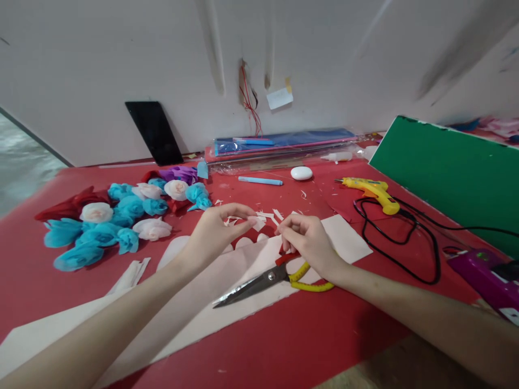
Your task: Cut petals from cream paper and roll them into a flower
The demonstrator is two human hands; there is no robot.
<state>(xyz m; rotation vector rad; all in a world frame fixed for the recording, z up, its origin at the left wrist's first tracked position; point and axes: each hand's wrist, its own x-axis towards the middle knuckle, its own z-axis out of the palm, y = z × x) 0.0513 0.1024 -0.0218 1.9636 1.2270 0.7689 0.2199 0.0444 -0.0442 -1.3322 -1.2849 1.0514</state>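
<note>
My left hand (pixel 225 227) hovers over the white paper scraps (pixel 265 215), thumb and index finger stretched toward a small pale piece (pixel 258 223) at their tips; whether it is pinched is unclear. Just to the right, my right hand (pixel 302 237) is closed, its fingers curled together above the scissors' handles; anything inside it is too small to make out. Scissors (pixel 271 276) with red and yellow handles lie under and beside my right hand, blades pointing left. Beneath them spreads pale pink paper (pixel 178 308). Several small rounded pink pieces (pixel 244 243) rest between my hands.
Blue, white and red paper flowers (pixel 101 233) cover the left of the red table (pixel 251 351). A phone (pixel 155 132) leans on the wall. A blue pen (pixel 260 180) and white case (pixel 301 173) lie behind. At right are a yellow glue gun (pixel 371 192), its cord and a green board (pixel 450 178).
</note>
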